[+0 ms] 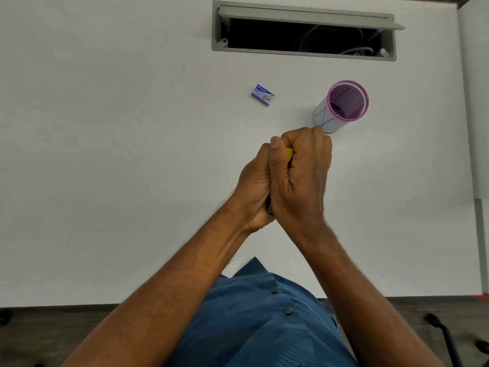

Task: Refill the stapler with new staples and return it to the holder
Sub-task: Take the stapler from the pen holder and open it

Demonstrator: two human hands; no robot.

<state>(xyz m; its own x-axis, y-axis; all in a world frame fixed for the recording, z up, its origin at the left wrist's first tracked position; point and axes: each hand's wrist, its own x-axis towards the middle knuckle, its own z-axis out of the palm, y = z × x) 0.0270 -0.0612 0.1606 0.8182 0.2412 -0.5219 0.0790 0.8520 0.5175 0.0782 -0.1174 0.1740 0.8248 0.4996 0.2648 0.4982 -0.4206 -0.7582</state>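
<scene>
both forearms come up from the bottom edge and meet mid-frame above the white surface (pixel 105 154). left hand (pixel 255 186) sits on the left of the pair, fingers curled inward, thumb straight up along the seam with the nail facing the camera. right hand (pixel 301 176) is pressed against it, fist closed, knuckles pointing away toward the holder. both grip the stapler (pixel 290 154) between them. only a small yellow tip shows beside the left thumb, plus a thin dark sliver low in the gap between the palms. rest of the stapler is buried, so can't tell whether it's open or closed, or if staples are in it.

left to right on the surface: small blue staple box (pixel 262 95) lying flat, well apart from the hands, lid state not readable, print too small. then the hands. then the holder (pixel 341 105), upright cylinder with purple mesh inside and purple rim, white wrap with a blue scribble on the outside. right knuckles overlap its lower left edge in view; contact or just in front, can't tell. something dark at the holder's bottom, not identifiable.

far side: grey cable hatch (pixel 304 30) set in the surface, flap open, cables faint in the dark. blue buttoned shirt (pixel 251 327) at bottom centre, cut off by the frame.
</scene>
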